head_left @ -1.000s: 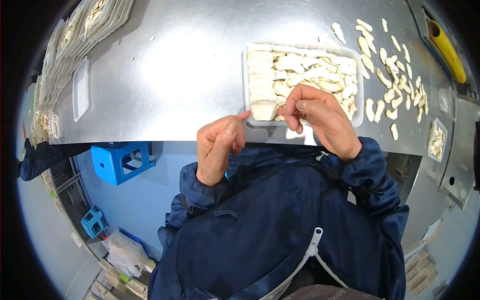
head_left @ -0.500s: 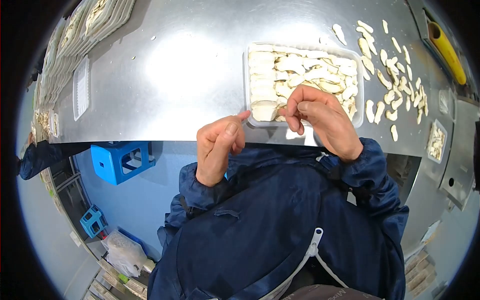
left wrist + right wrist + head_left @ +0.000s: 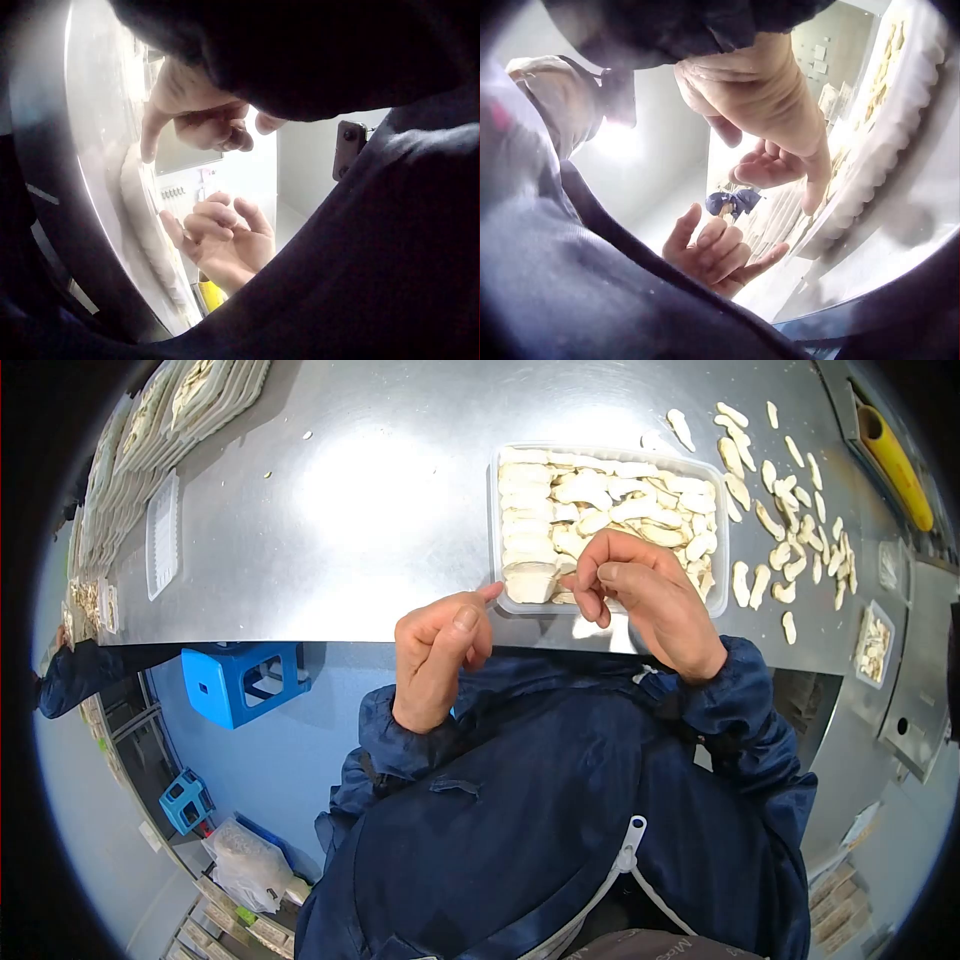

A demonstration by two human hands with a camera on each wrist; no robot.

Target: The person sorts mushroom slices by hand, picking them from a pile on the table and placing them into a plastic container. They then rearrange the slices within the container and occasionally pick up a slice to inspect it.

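Observation:
A clear plastic tray (image 3: 725, 575) on the metal table holds cream-coloured slices that look like mushroom, with an even column of them along its left side. At the column's near end lies a broad pale slice (image 3: 530, 584). My left hand (image 3: 438, 658) is at the tray's near left corner, one finger stretched to the rim by that slice, the others loosely bent. From the other side my right hand (image 3: 648, 598) hovers over the tray's near edge, one finger reaching down beside the same slice. Neither hand grips anything; in the wrist views the two hands face each other.
Loose slices (image 3: 783, 550) lie scattered right of the tray. Stacked trays (image 3: 125, 480) stand at the far left, beside a single tray (image 3: 162, 540). A small filled tray (image 3: 875, 642) is at the right, and a blue stool (image 3: 225, 688) stands below the table's front edge.
Both hands hold almost the same pose over the tray. The view has shifted very slightly; no slice has visibly been picked up or put down.

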